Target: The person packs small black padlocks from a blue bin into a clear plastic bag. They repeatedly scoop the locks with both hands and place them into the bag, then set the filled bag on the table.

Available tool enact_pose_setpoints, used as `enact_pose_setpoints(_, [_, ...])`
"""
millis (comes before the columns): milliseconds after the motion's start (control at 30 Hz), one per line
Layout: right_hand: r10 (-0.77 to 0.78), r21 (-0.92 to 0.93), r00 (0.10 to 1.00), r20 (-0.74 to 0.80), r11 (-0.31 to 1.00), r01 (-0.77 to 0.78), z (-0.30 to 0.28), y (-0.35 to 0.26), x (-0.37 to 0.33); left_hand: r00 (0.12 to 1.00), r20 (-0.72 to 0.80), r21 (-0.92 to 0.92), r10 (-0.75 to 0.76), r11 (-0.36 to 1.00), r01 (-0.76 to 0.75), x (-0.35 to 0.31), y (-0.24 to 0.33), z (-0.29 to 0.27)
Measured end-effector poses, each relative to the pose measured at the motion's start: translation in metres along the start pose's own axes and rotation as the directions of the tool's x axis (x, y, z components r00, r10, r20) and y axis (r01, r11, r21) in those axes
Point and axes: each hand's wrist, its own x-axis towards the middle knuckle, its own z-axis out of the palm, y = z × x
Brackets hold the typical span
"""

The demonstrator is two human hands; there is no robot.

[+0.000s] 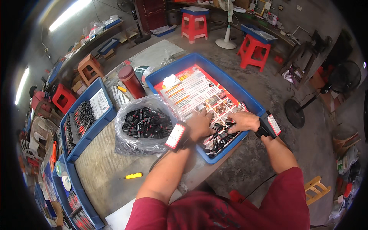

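Both my hands are inside a blue plastic tray [252,102], low over a pile of small black plastic pieces [218,143] near its front end. My left hand [200,125] has its fingers spread at the pile's left side, with some fingertips among the pieces. Opposite it, my right hand [244,122] reaches in from the right, thumb and fingers apart, touching the pile's edge. Neither hand visibly grips a piece. Printed red and white sheets [191,90] line the tray. Left of it stands a clear plastic bag [132,145] full of similar black pieces.
On the table [99,153] are a yellow-handled screwdriver [133,176] and a dark red cylinder [131,81]. Blue trays of slim parts [85,115] line its left side. Beyond stand red stools [194,27] and a white fan [226,42]; a black fan [295,113] is at right.
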Motion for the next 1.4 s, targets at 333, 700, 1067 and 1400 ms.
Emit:
enact_pose_setpoints(333, [-0.179, 0.032, 0.983, 0.031, 0.984, 0.178, 0.008, -0.016, 0.007, 0.958, 0.108, -0.233, 0.266, 0.944, -0.236, -0.019, -0.009, -0.007])
enact_pose_setpoints(700, [-0.035, 0.274, 0.987, 0.156, 0.962, -0.009, 0.007, -0.039, 0.013, 0.993, 0.052, -0.153, -0.106, 0.982, 0.113, 0.007, 0.012, 0.035])
enact_pose_setpoints(1067, [0.024, 0.838, 0.991, 0.128, 0.533, -0.121, 0.021, -0.048, 0.020, 0.982, -0.099, -0.391, -0.163, 0.914, 0.112, 0.012, 0.004, 0.033])
enact_pose_setpoints(1400, [0.115, 0.910, 0.993, -0.018, 0.413, -0.031, 0.004, -0.064, 0.009, 0.941, -0.309, -0.616, -0.136, 0.783, -0.090, -0.007, 0.012, 0.004])
